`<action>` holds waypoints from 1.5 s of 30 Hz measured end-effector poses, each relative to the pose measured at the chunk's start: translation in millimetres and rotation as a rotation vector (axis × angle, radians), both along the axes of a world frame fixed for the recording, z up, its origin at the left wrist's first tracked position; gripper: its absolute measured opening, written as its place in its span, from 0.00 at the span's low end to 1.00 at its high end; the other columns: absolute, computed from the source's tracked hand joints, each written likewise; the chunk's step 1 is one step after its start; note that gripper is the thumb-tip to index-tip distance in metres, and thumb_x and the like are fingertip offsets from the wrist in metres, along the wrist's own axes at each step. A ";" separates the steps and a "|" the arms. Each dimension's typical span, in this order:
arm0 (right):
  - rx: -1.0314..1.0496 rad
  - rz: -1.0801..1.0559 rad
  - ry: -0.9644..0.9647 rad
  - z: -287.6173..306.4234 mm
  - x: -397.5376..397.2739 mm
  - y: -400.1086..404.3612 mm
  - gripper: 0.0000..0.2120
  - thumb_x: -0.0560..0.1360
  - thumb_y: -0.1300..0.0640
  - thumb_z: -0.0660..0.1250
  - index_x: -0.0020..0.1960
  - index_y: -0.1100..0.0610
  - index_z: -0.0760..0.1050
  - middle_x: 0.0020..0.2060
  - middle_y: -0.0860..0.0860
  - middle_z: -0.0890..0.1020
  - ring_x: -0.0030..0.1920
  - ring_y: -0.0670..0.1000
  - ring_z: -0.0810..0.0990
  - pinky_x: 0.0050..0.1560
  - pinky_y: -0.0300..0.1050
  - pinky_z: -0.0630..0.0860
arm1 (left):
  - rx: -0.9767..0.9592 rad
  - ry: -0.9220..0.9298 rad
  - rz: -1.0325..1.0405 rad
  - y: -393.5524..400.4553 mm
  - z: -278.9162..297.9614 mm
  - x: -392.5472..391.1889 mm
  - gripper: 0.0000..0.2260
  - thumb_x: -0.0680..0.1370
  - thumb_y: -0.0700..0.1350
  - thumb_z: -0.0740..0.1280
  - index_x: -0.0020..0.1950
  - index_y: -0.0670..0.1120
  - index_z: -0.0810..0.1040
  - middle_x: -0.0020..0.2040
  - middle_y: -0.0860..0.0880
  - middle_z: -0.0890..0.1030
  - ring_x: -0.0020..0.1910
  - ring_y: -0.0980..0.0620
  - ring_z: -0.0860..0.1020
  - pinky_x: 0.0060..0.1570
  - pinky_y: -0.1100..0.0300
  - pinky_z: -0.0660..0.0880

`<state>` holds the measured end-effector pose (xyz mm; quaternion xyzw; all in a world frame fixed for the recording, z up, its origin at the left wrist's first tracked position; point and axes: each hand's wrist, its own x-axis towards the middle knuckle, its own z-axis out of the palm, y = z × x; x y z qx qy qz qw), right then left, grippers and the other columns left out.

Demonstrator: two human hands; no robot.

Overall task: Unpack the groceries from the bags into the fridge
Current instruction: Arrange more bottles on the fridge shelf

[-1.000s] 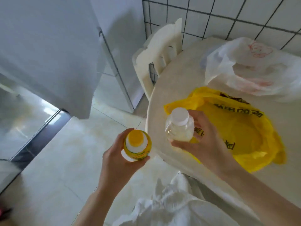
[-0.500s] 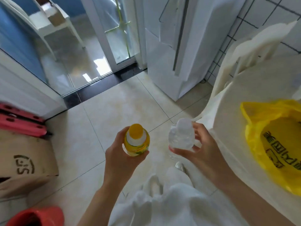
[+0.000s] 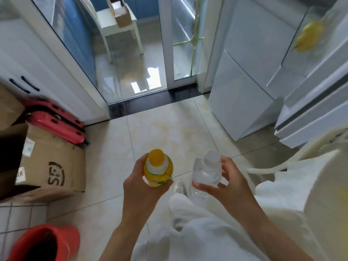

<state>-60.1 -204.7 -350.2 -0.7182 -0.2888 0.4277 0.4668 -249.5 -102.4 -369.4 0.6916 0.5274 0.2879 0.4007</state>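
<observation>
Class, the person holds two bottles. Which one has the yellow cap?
The bottle in the left hand: the yellow-labelled bottle with a yellow cap. The clear bottle in the right hand has a white cap.

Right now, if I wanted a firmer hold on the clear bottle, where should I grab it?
Probably around the clear bottle at its wide ribbed body, below the white cap. It tilts left, and the right hand holds it only by the fingertips from the right. Wrapping the palm in from that same side looks steadiest.
</observation>
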 end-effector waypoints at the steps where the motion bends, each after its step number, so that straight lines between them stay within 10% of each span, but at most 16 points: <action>1: 0.001 0.016 0.000 -0.1 1.8 14.0 0.32 0.60 0.56 0.82 0.56 0.39 0.70 0.52 0.38 0.79 0.55 0.36 0.76 0.52 0.33 0.76 | 0.001 0.010 0.004 11.9 0.6 1.0 0.35 0.59 0.45 0.83 0.62 0.54 0.74 0.51 0.62 0.79 0.51 0.67 0.77 0.47 0.79 0.69; 20: 0.037 -0.109 -0.037 6.4 84.9 254.7 0.31 0.62 0.57 0.81 0.59 0.43 0.71 0.49 0.33 0.78 0.54 0.36 0.76 0.50 0.29 0.75 | -0.020 0.032 -0.145 283.6 -6.2 95.6 0.34 0.58 0.47 0.83 0.62 0.52 0.75 0.52 0.58 0.80 0.50 0.56 0.80 0.49 0.68 0.76; 25: 0.018 -0.215 -0.055 3.9 113.5 320.0 0.32 0.62 0.55 0.81 0.61 0.43 0.70 0.51 0.35 0.79 0.56 0.38 0.77 0.52 0.31 0.75 | -0.007 0.009 -0.302 374.5 -6.4 144.3 0.35 0.58 0.45 0.83 0.61 0.57 0.73 0.51 0.62 0.79 0.50 0.58 0.79 0.45 0.77 0.72; 37: 0.087 -0.582 -0.197 27.0 192.8 433.6 0.33 0.62 0.54 0.81 0.62 0.47 0.70 0.55 0.42 0.79 0.58 0.45 0.77 0.51 0.38 0.79 | 0.037 -0.044 -0.713 531.6 10.4 290.0 0.37 0.58 0.45 0.84 0.60 0.65 0.72 0.50 0.66 0.80 0.52 0.60 0.80 0.52 0.56 0.79; 45: 0.163 -0.783 -0.280 65.6 286.5 440.2 0.32 0.59 0.53 0.80 0.59 0.42 0.70 0.54 0.45 0.81 0.56 0.44 0.79 0.49 0.36 0.78 | 0.054 -0.160 -0.924 550.9 45.0 427.4 0.39 0.57 0.44 0.84 0.57 0.70 0.68 0.50 0.66 0.80 0.49 0.60 0.80 0.48 0.61 0.78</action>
